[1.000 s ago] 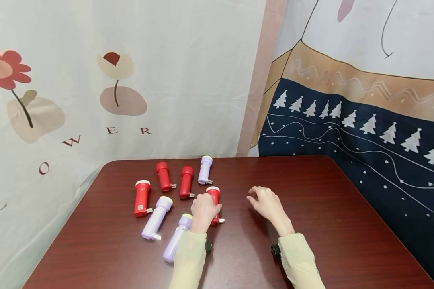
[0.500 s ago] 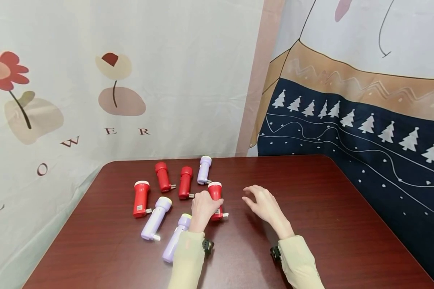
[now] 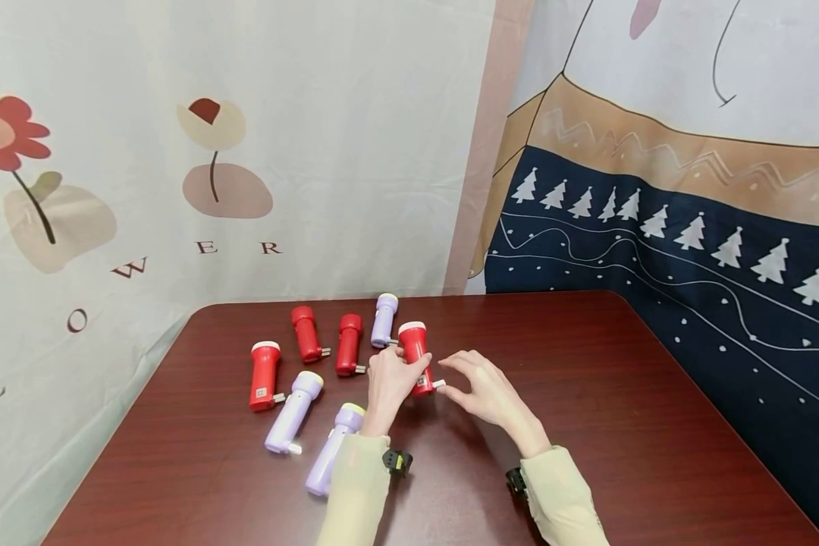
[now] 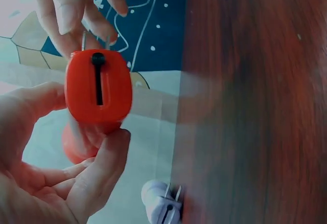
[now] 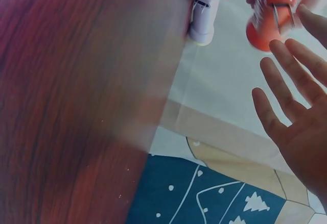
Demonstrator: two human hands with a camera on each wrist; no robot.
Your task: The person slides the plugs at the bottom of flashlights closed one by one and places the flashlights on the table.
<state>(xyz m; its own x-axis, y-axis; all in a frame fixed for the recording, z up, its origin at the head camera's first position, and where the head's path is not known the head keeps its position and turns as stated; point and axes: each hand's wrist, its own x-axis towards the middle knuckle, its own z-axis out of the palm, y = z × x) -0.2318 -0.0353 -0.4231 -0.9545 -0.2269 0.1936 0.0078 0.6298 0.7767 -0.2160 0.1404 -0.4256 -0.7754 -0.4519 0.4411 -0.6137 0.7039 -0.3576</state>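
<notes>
My left hand (image 3: 389,383) grips a red flashlight (image 3: 415,345) with a white rim, held above the table, its head tilted up and away. Two metal plug prongs (image 3: 439,384) stick out from its lower end, towards my right hand (image 3: 487,390). In the left wrist view the flashlight's red base (image 4: 116,89) faces the camera, with a black slot in it, and my thumb and fingers wrap its body. The right hand's fingers are spread and loosely bent close to the prongs; the right wrist view shows this right hand (image 5: 306,132) holding nothing. Whether a fingertip touches the prongs I cannot tell.
On the brown table (image 3: 587,425) lie more flashlights: a white-rimmed red flashlight (image 3: 265,377), two all-red ones, a purple flashlight (image 3: 385,320) at the back, and two purple ones nearer, one partly behind my left sleeve (image 3: 355,485). Printed curtains (image 3: 348,152) hang behind.
My left hand has lifted the red flashlight off the table and moved it away from me and slightly right. My right hand has come left, closer to the prongs.
</notes>
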